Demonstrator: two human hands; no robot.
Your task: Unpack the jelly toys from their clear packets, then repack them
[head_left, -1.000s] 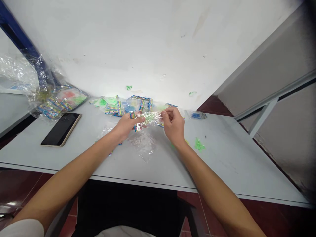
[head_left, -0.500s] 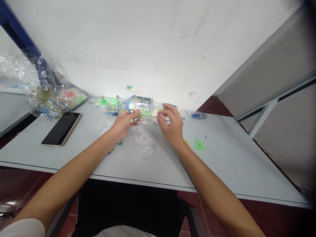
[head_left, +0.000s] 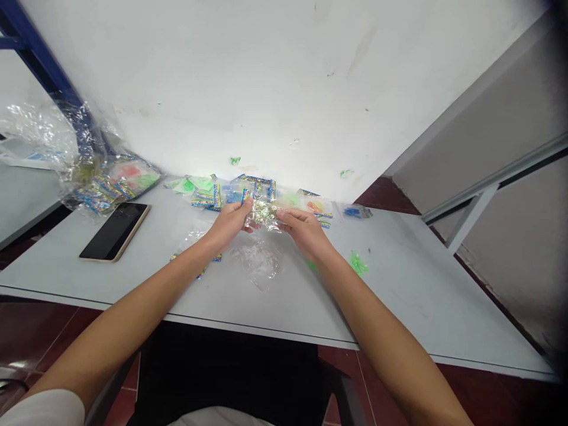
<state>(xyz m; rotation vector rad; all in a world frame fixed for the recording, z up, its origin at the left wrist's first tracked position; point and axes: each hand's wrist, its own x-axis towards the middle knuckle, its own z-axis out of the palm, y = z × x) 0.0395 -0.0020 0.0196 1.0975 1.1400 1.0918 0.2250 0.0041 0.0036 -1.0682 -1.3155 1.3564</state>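
Observation:
Between my hands, above the table, is a small clear plastic packet [head_left: 265, 214] with something pale green inside and a colourful printed strip at its left end. My left hand [head_left: 233, 222] is closed on the packet's left end, thumb on top. Fingers of my right hand [head_left: 304, 229] are closed on its right end. Below the packet lies a crumpled clear plastic bag [head_left: 260, 260]. Several packets with blue and yellow printed strips lie behind my hands, among them one with green contents [head_left: 189, 185] and one with blue contents [head_left: 352, 211].
A phone [head_left: 115, 232] lies on the left of the grey table [head_left: 426, 284]. Behind it sits a large clear bag [head_left: 110, 183] of packets. A loose green piece [head_left: 358, 263] lies right of my right forearm. The white wall [head_left: 284, 77] bounds the table's back, with green bits stuck on it.
My right hand has closed from a loosely spread pose onto the packet's right end. The packet looks more bunched, and its printed strip now shows less around my left thumb.

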